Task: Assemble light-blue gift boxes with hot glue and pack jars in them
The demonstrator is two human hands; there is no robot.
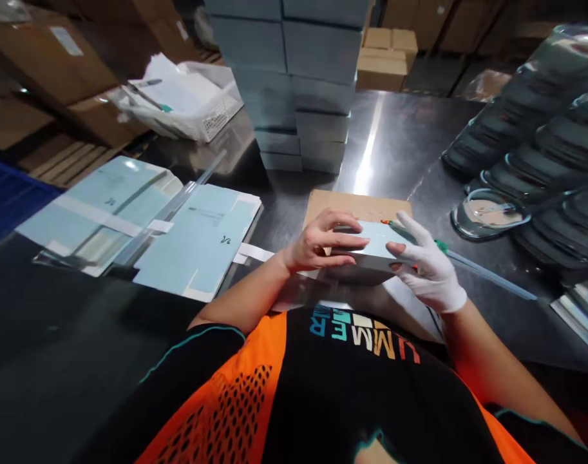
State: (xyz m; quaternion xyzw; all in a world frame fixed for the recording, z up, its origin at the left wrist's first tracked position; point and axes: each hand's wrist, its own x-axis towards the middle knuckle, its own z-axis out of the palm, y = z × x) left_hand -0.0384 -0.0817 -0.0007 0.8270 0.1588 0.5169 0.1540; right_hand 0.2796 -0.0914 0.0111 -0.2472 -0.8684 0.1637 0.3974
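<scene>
A small box with a light blue top and a grey front side sits before me, between my hands. My left hand is bare and grips the box's left end, its fingers lying across the top. On my right hand is a white glove that leaves some fingertips bare. That hand holds the right end, with one finger raised and others against the top and front edge. Small red and green bits show beside the right fingers; I cannot make out what they belong to. Behind the box lies a brown cardboard piece.
Flat light blue sheets lie in stacks at left. A white basket holds papers. Grey-blue boxes are piled high ahead. Stacked dark trays, a small tray and a clear strip are at right.
</scene>
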